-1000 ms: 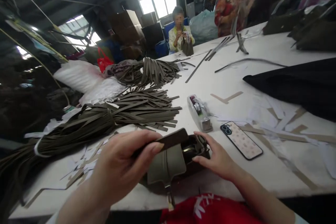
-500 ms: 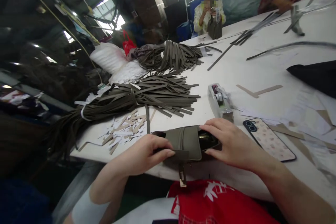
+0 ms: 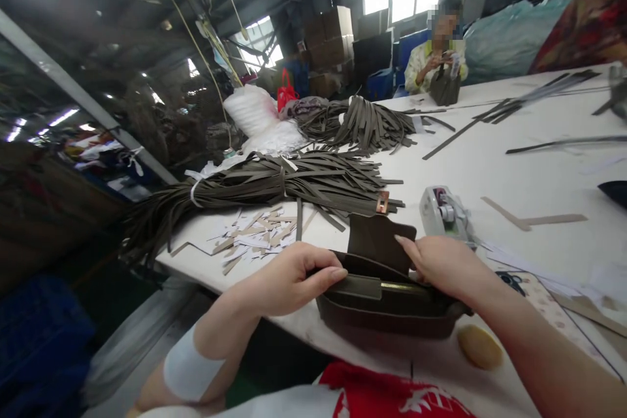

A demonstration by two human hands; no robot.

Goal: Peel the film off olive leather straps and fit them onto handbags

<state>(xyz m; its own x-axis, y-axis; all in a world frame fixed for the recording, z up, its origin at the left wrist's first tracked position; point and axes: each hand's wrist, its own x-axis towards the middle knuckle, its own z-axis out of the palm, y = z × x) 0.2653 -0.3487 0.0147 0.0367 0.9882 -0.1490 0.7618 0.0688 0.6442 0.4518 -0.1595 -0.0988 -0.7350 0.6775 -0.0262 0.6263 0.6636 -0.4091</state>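
Note:
A dark olive handbag (image 3: pixel 386 317) sits at the table's near edge with its mouth facing up. Its flap (image 3: pixel 375 245) stands raised away from me, a copper-coloured metal clasp (image 3: pixel 383 202) at the tip. A brass zip (image 3: pixel 401 287) shows along the opening. My left hand (image 3: pixel 298 281) pinches the bag's left rim between thumb and fingers. At the right side of the opening, my right hand (image 3: pixel 448 264) is closed on the bag beside the flap; some of its fingertips are hidden. Below my right wrist lies a round yellowish object (image 3: pixel 480 347).
Bundled dark straps (image 3: pixel 274 179) lie at the left, beside paper scraps (image 3: pixel 259 235). A tape dispenser (image 3: pixel 445 212) stands beyond my right hand; a phone (image 3: pixel 553 313) is partly under my forearm. Across the table (image 3: pixel 470 170), a person (image 3: pixel 435 59) handles another bag.
The flap, folded over the front before, now stands up and back, exposing the opening and zip. My right hand has shifted along the bag. The view has swung left.

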